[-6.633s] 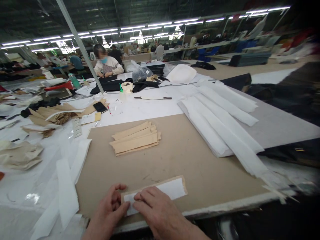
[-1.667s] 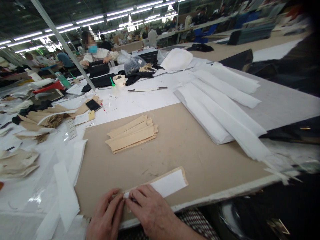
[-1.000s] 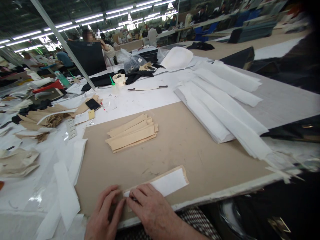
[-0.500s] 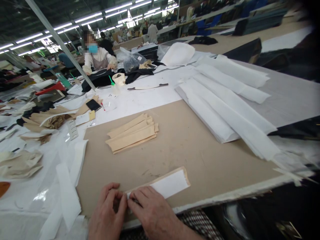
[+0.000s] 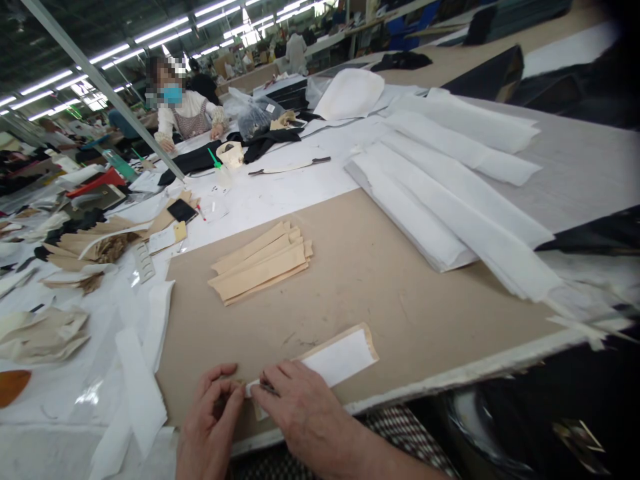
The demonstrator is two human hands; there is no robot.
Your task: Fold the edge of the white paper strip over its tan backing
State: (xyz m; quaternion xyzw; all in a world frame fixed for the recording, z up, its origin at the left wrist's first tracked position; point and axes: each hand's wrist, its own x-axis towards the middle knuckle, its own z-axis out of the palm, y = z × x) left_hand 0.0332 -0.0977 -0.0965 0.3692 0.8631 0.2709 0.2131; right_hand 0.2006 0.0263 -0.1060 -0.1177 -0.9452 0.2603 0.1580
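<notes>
A beige fabric strip [image 5: 369, 333] with a white strip [image 5: 340, 360] laid on it lies slantwise near the table's front edge. At its left end my left hand [image 5: 207, 417] is closed, thumb and forefinger pinched at the white strip's tip. My right hand [image 5: 307, 410] rests across the left part of the strip, fingers bent together and pressed down. Something small and dark shows between its thumb and fingers, too hidden to name. Both hands partly cover the strip's left end. Farther back lies a fanned pile of beige fabric strips [image 5: 265, 267].
Long white strips [image 5: 450, 200] lie stacked on the right; more white strips [image 5: 140, 387] lie at the left. A brown board [image 5: 400, 307] is under the work. Beyond are a phone [image 5: 182, 211], a slanting metal pole [image 5: 100, 83] and a masked person [image 5: 187, 113] across the table.
My right hand has shifted slightly along the strip, and a bit more of its left end shows between my hands. The whole view has tilted slightly.
</notes>
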